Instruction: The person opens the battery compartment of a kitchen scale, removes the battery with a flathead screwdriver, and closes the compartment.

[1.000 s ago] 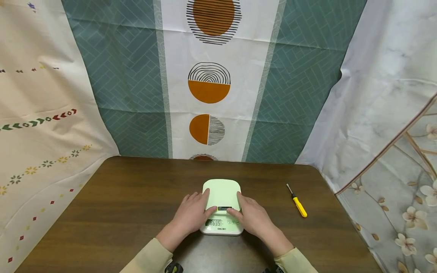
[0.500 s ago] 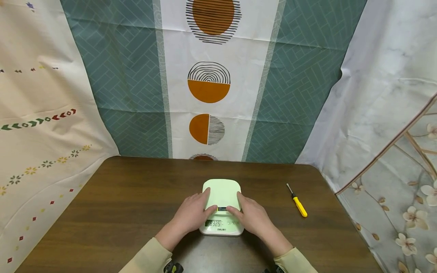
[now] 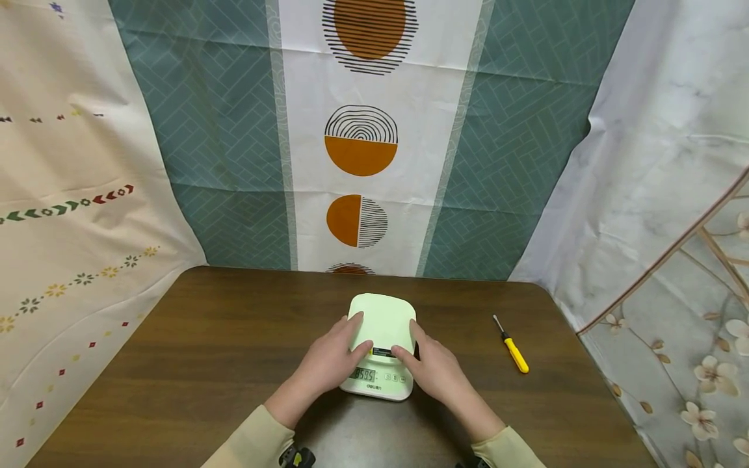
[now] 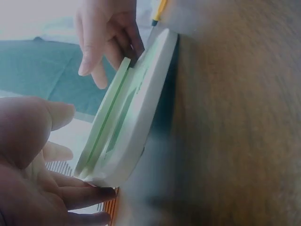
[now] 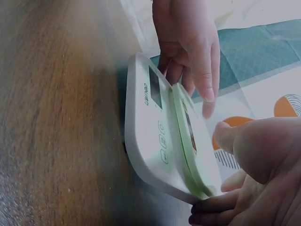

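Note:
A pale green kitchen scale point(image 3: 383, 325) with a lit display sits mid-table, tilted, one side lifted off the wood. My left hand point(image 3: 328, 364) grips its left side, thumb on the weighing plate. My right hand point(image 3: 435, 374) grips the right side the same way. In the left wrist view the scale point(image 4: 127, 127) stands at an angle to the table, with my left hand's fingers point(image 4: 80, 197) under its edge. The right wrist view shows the scale point(image 5: 162, 136) raised, with my right hand point(image 5: 258, 165) holding its rim and my left hand point(image 5: 188, 42) opposite.
A small yellow-handled screwdriver point(image 3: 515, 354) lies on the brown wooden table point(image 3: 205, 338), to the right of the scale. Patterned cloths hang close behind and on both sides of the table.
Both hands have tipped the scale up off the table, and its display reading has changed. The screwdriver has not moved.

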`<state>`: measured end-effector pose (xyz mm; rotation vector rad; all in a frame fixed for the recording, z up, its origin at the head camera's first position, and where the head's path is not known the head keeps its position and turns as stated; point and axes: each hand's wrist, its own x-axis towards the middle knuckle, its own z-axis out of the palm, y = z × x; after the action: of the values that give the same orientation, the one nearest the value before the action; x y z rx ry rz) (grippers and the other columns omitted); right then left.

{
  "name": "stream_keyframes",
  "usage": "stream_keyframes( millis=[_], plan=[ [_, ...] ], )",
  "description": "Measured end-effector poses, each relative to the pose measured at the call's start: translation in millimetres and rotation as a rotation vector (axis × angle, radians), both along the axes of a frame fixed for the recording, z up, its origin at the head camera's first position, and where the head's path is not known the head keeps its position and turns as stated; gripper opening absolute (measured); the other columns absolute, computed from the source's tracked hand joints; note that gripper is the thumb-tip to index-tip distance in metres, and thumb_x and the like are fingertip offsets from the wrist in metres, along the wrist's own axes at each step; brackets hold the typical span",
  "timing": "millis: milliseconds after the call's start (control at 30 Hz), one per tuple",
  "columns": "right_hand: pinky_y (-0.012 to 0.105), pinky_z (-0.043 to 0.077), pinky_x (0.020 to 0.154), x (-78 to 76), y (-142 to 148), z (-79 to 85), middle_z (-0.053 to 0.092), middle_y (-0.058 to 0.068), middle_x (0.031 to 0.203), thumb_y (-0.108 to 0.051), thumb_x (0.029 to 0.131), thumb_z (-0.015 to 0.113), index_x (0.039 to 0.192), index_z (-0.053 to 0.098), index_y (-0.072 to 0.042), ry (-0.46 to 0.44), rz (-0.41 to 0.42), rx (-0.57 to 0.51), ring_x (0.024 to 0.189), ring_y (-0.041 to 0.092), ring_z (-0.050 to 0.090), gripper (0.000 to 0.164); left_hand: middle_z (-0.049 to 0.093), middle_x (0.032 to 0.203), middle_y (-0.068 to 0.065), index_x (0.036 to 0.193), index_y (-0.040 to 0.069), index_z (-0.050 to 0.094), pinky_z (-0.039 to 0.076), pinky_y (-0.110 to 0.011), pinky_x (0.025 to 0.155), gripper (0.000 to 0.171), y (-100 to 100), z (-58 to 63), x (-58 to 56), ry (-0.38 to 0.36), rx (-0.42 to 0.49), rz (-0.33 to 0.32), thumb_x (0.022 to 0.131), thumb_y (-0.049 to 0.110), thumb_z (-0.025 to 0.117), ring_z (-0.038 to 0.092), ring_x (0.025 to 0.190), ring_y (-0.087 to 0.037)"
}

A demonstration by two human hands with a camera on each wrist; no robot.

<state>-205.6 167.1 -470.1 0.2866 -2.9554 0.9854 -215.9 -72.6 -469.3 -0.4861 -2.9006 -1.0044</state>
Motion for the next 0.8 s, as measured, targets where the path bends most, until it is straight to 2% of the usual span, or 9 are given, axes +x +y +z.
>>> stream_keyframes(
  millis=[233,433,667,800],
  plan=[
    [0.063,0.045,0.117,3.5,-0.6,2.5,0.052,0.022,0.165,-0.049,0.11,0.068,0.169,0.041,-0.001,-0.002,-0.025,-0.058,0.148,0.042,0.054,0.081,0.049,0.166,-0.024,0.166,0.003,0.047,0.046,-0.068,0.114,0.069,-0.9,4.1,0.7,-0.005,0.007,0.021,0.11,0.034,0.071,0.043,0.157,-0.043],
    [0.064,0.044,0.117,3.9,-1.5,6.3,0.049,0.02,0.168,-0.049,0.11,0.068,0.171,0.038,-0.003,0.013,-0.047,-0.105,0.151,0.042,0.051,0.082,0.047,0.168,-0.025,0.168,0.004,0.043,0.045,-0.07,0.114,0.072,-2.3,7.3,-0.4,-0.013,0.049,0.02,0.11,0.033,0.072,0.041,0.158,-0.044],
    [0.058,0.057,0.103,0.9,-0.7,12.3,0.065,0.018,0.153,-0.041,0.11,0.072,0.173,0.033,-0.005,0.048,-0.08,-0.188,0.126,0.034,0.073,0.083,0.044,0.171,-0.021,0.172,0.01,0.037,0.044,-0.068,0.116,0.076,-2.5,10.7,-1.2,0.0,0.073,0.023,0.109,0.034,0.073,0.04,0.16,-0.04],
    [0.055,0.056,0.106,-1.4,0.7,13.8,0.064,0.019,0.154,-0.037,0.11,0.073,0.174,0.03,-0.004,0.043,-0.093,-0.248,0.126,0.033,0.073,0.084,0.043,0.172,-0.02,0.175,0.013,0.033,0.044,-0.066,0.117,0.079,-3.1,12.7,-0.9,0.033,0.083,0.017,0.109,0.032,0.073,0.04,0.16,-0.039]
  ],
)
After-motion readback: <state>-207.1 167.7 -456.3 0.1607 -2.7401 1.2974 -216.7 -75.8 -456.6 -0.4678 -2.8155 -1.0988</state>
